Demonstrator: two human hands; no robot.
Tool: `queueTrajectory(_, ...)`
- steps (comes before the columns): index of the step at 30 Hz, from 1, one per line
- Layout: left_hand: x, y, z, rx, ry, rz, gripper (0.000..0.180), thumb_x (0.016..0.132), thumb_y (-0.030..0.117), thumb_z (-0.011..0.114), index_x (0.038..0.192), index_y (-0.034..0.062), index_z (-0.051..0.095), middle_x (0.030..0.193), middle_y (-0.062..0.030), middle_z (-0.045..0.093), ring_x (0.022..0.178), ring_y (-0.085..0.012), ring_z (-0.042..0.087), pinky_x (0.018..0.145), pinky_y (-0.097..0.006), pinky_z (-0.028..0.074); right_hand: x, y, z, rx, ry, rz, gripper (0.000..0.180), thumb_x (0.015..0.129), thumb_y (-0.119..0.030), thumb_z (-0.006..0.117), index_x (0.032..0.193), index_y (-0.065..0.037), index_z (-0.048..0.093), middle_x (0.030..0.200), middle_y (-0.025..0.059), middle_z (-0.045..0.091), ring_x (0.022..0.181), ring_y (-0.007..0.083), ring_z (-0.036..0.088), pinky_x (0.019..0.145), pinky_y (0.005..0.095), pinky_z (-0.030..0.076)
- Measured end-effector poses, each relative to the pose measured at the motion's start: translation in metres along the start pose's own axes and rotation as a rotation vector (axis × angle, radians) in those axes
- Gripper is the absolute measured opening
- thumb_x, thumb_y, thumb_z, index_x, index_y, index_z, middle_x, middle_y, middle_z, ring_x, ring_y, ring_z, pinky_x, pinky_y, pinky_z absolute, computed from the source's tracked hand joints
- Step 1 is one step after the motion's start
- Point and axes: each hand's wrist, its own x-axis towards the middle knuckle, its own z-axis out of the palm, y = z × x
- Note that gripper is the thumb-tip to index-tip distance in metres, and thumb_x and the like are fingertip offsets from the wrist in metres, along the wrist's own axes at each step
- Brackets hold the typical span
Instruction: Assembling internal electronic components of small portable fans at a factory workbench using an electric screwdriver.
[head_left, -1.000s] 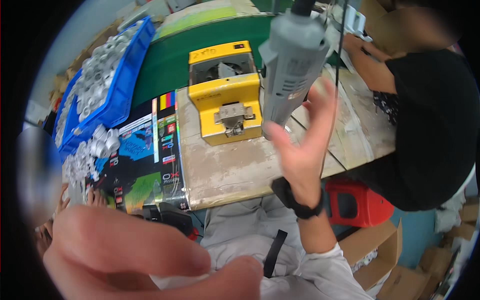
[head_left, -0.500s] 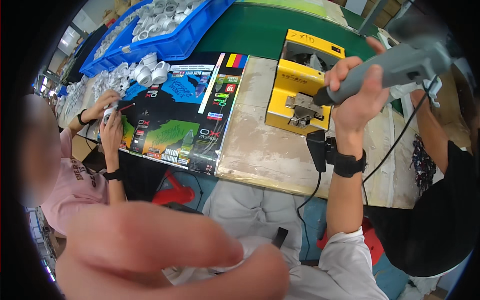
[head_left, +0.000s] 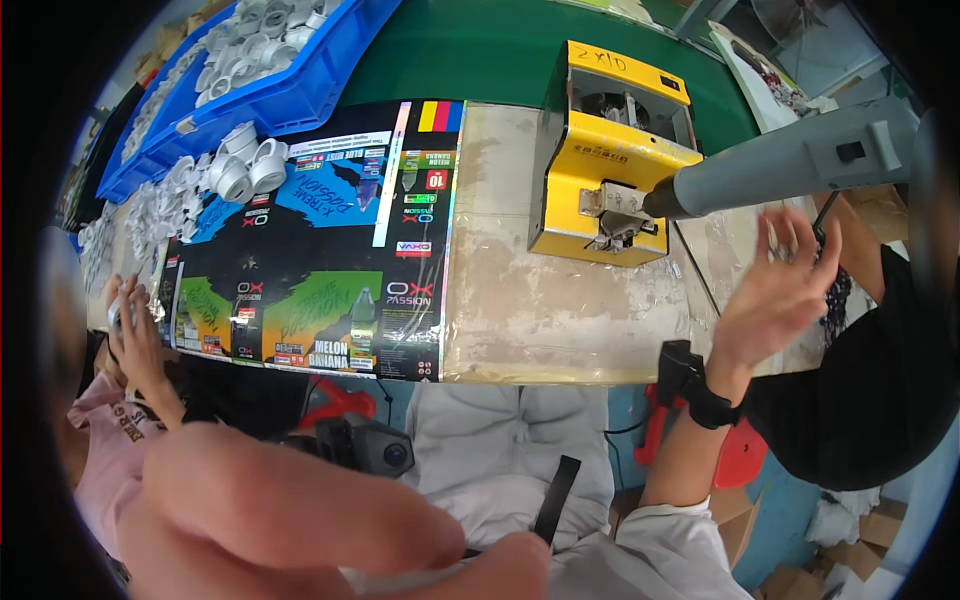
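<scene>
Right hand [head_left: 775,285] open, fingers spread just below the grey electric screwdriver [head_left: 790,165] (likely stiff, hefty; grasp mid-barrel), left hand [head_left: 320,520] grip unclear.

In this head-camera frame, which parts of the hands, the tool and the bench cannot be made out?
- Left hand: huge and blurred against the lens; anything in it is hidden.
- Right hand: motion-blurred, open beside the grey power tool; contact unclear.
- The tool's tip is lost in the yellow machine's front slot.
- Blue bins of white parts: cut off by the fisheye rim, pieces too small to tell.
</scene>
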Motion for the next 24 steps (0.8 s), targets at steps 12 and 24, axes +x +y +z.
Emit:
queueTrajectory(12,-0.035,0.01,-0.019,-0.153,0.139,0.32,0.021,0.088,0.037,0.05,0.101,0.0202,0.053,0.092,0.0049,0.054,0.063,-0.0115,0.05,0.065,-0.027,0.036,-0.053,0.026,-0.207,-0.577,0.372,0.496,0.02,0.094,-0.02,0.049,0.102,-0.002,0.053,0.065,0.0012,0.045,0.053,0.0096,0.041,0.048,0.0251,0.036)
queueTrajectory(24,-0.081,0.085,-0.025,-0.151,0.295,0.622,0.03,0.092,0.04,0.043,0.118,0.0254,0.051,0.098,0.0054,0.054,0.065,-0.013,0.054,0.068,-0.029,0.039,-0.065,0.031,-0.21,-0.693,0.184,0.529,0.014,0.092,-0.013,0.052,0.094,0.0,0.057,0.063,-0.0017,0.045,0.05,0.0052,0.04,0.044,0.0222,0.03)
